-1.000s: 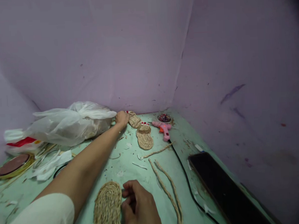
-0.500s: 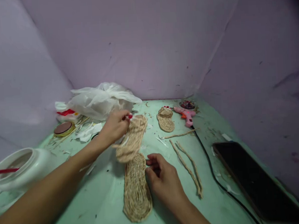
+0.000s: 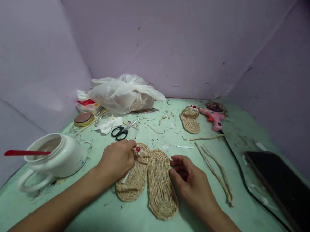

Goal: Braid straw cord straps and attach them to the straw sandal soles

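Hands rest low on the green table (image 3: 103, 219): the right hand (image 3: 191, 178), fingers loosely curled and holding nothing, touches the edge of a plain woven sole (image 3: 160, 185); the left hand (image 3: 117, 159) grips the strapped woven sandal (image 3: 134, 176) just beside it. Farther off lie scissors (image 3: 122, 131), a white jar (image 3: 54, 157), a third sandal (image 3: 190, 119), a pink glue gun (image 3: 213, 117) and a plastic bag (image 3: 125, 93).

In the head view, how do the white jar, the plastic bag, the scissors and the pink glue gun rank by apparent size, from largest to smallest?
1. plastic bag
2. white jar, though it is nearer to the camera, so this is unsure
3. and 4. scissors and pink glue gun: they look alike.
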### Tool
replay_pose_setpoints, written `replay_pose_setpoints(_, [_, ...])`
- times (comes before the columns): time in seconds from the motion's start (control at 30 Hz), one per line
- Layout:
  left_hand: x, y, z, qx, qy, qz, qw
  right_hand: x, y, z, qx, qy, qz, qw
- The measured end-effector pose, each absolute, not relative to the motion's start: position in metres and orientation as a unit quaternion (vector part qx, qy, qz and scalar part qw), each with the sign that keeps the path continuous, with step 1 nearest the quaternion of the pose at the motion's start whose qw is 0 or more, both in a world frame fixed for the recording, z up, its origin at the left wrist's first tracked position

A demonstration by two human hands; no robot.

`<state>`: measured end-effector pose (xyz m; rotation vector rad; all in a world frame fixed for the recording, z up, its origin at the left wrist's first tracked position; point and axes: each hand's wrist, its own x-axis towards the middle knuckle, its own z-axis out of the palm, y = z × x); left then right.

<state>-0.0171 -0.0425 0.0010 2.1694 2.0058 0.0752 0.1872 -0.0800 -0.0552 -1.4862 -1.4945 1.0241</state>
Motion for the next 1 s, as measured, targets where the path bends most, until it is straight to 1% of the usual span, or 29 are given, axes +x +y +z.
replay_pose_setpoints(0.1, [-0.015,-0.044,0.006,0.741,0.669,-0.036,0.034,0.188,-0.081,-0.057,-0.588,-0.592,0.398,0.383])
replay_pose_setpoints(0.2, [-0.016,-0.045,0.008,0.731,0.678,-0.078,0.004,0.189,-0.081,-0.059,-0.587,-0.594,0.401,0.377])
replay_pose_setpoints(0.33, [-0.021,-0.045,0.014,0.728,0.681,-0.079,0.004,0.190,-0.081,-0.058,-0.584,-0.589,0.409,0.380])
replay_pose_setpoints(0.4, [-0.021,-0.045,0.020,0.730,0.681,-0.056,0.011,0.190,-0.081,-0.053,-0.582,-0.559,0.426,0.409])
replay_pose_setpoints(0.47, [-0.012,-0.046,0.026,0.729,0.684,-0.023,0.020,0.190,-0.081,-0.045,-0.573,-0.505,0.467,0.447])
replay_pose_setpoints(0.53, [0.004,-0.047,0.032,0.733,0.679,0.010,0.042,0.190,-0.081,-0.037,-0.537,-0.459,0.535,0.463])
replay_pose_setpoints(0.6, [0.023,-0.047,0.035,0.749,0.657,0.036,0.075,0.191,-0.080,-0.032,-0.485,-0.436,0.609,0.451])
replay_pose_setpoints(0.67, [0.037,-0.046,0.034,0.771,0.622,0.071,0.117,0.195,-0.076,-0.029,-0.460,-0.414,0.648,0.444])
replay_pose_setpoints(0.73, [0.041,-0.045,0.030,0.771,0.606,0.121,0.152,0.203,-0.071,-0.028,-0.487,-0.391,0.638,0.450])
replay_pose_setpoints(0.8, [0.035,-0.044,0.023,0.750,0.624,0.145,0.164,0.213,-0.064,-0.029,-0.539,-0.396,0.591,0.451])
replay_pose_setpoints(0.9, [0.019,-0.046,0.008,0.728,0.659,0.086,0.172,0.226,-0.058,-0.031,-0.593,-0.449,0.525,0.413])
replay_pose_setpoints(1.0, [0.014,-0.051,-0.006,0.736,0.651,0.036,0.182,0.233,-0.057,-0.036,-0.611,-0.512,0.487,0.358])
